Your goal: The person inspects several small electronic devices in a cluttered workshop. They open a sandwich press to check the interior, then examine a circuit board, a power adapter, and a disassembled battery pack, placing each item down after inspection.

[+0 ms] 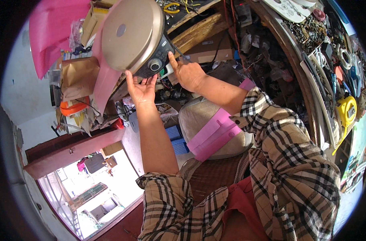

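A round electric cooker (129, 34) with a gold lid and a black control panel (163, 50) is tilted at the upper middle. A silver knob (154, 64) sits on its panel. My left hand (142, 89) grips the cooker's near lower edge, thumb on the rim and fingertips at the panel's edge below the knob. With its index finger stretched out, my right hand (187, 74) touches the panel's right part. Its other fingers are curled, and I see nothing held in them. A pale bracket-like piece (167, 71) shows beside that hand; whether they touch cannot be told.
Behind the cooker is a cluttered wooden bench (199, 34) with yellow-handled pliers (171, 8). A brown paper bag (79, 78) stands to the left. At right lie a yellow tape measure (346, 110) and loose screws (313, 30). A padded chair (195, 116) stands below my arms.
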The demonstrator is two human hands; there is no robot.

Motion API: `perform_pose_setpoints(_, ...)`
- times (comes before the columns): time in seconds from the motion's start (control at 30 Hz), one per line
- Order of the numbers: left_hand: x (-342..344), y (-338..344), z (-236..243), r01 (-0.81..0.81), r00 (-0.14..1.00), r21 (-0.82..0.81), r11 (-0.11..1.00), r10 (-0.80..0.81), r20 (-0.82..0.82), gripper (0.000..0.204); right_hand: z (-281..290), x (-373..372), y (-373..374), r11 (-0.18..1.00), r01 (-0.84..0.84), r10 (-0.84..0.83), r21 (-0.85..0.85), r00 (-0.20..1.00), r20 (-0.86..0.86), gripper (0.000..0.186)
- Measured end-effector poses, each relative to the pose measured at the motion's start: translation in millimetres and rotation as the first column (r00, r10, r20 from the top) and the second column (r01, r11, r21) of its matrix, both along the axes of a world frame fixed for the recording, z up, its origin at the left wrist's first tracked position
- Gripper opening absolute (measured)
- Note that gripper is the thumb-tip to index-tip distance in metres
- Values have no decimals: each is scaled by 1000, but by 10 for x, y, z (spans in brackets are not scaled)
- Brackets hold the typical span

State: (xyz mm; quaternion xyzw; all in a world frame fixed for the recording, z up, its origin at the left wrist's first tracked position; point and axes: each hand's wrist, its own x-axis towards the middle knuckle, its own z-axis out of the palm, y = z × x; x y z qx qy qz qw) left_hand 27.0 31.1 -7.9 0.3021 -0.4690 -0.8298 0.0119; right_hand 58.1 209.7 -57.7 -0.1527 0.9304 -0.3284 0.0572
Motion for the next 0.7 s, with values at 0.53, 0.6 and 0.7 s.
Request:
perform_pose_setpoints(0.53,-8,-47,-31,-17,1000,-23,1000,17,21,96,38,-24,-123,996,55,-57,-67,998,-25,76)
perform_pose_setpoints(0.6,-5,-45,-27,-8,1000,-17,1000,8,12,95,47,-42,-139,997,58,-60,-46,998,-31,77)
perform_pose_setpoints(0.7,-1,-18,-21,-14,1000,-10,1000,14,9,95,84,-61,-137,998,40,-40,-42,999,-18,76)
